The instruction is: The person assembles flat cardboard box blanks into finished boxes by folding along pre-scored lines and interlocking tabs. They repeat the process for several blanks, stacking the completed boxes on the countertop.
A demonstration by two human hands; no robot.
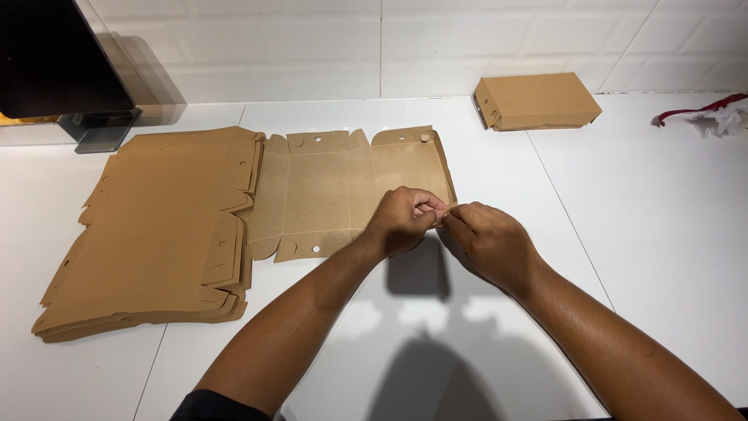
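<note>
Far left, at the back edge of the white counter: a dark screen on a stand, not in use. In front of it, toward the left edge, a stack of flat brown cardboard blanks, unfolded and fanned a little so the die-cut tabs on the right side of each sheet show; the stack sits within reach of the left arm. Just beside it, right edge of stack overlapping or touching, lies one single blank, spread out flat near the counter's middle, its scored panels and punched tabs facing up. Its right end has the side wall raised along the crease, and both hands meet at that near-right corner. Left hand: fingers curled shut, thumb and forefinger pinching the cardboard corner, wrist resting low over the sheet, probably to pin it down. Right hand: fingertips closed on the same corner from the opposite side, so the flap is held between the two pinches. Toward the back right, well apart, a finished closed cardboard box stands near the tiled wall. Far right corner: crumpled white material with a red strip.
</note>
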